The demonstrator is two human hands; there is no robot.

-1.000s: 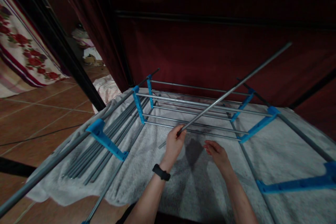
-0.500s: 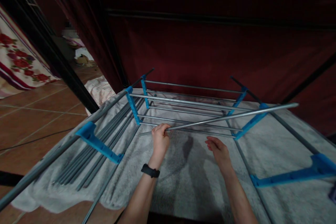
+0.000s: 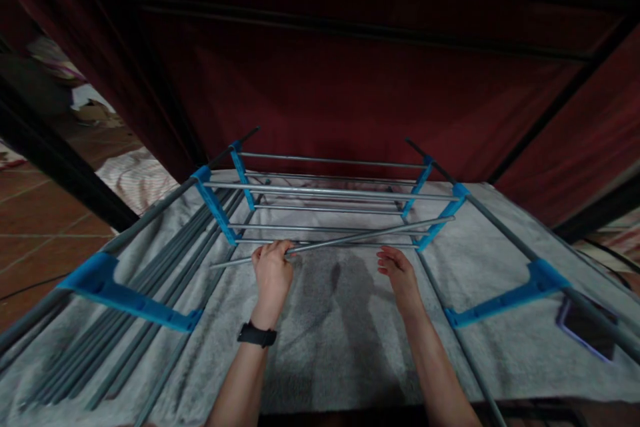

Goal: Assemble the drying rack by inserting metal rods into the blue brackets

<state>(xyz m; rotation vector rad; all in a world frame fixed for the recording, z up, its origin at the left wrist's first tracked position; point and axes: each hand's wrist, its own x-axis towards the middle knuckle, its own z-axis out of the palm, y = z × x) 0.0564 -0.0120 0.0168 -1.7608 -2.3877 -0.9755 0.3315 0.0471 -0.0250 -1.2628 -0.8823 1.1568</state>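
Note:
My left hand (image 3: pixel 273 265), with a dark band at its wrist, is wrapped round a thin grey metal tube (image 3: pixel 345 238). The tube slants up to the right, its far end near a blue plastic bracket (image 3: pixel 434 229). To the right, my right hand (image 3: pixel 397 268) holds nothing, its fingers apart and a little curled, below the tube. Before both hands stands a rack frame of grey tubes and blue brackets, with several crossbars (image 3: pixel 330 193) fitted at its far part. Nearer brackets, one on the left (image 3: pixel 135 300) and one on the right (image 3: pixel 505 300), have no crossbar between them.
A pale grey blanket (image 3: pixel 320 360) lies under the frame. Several loose tubes (image 3: pixel 135 307) rest on it at the left. A phone (image 3: pixel 587 327) lies by the right side tube. Behind hangs a dark red curtain (image 3: pixel 320 93); tiled floor (image 3: pixel 50 207) shows left.
The view has turned to the right, bringing the phone into sight. The held tube's far end has dropped and sits lower, nearer the right bracket. My left hand keeps its grip.

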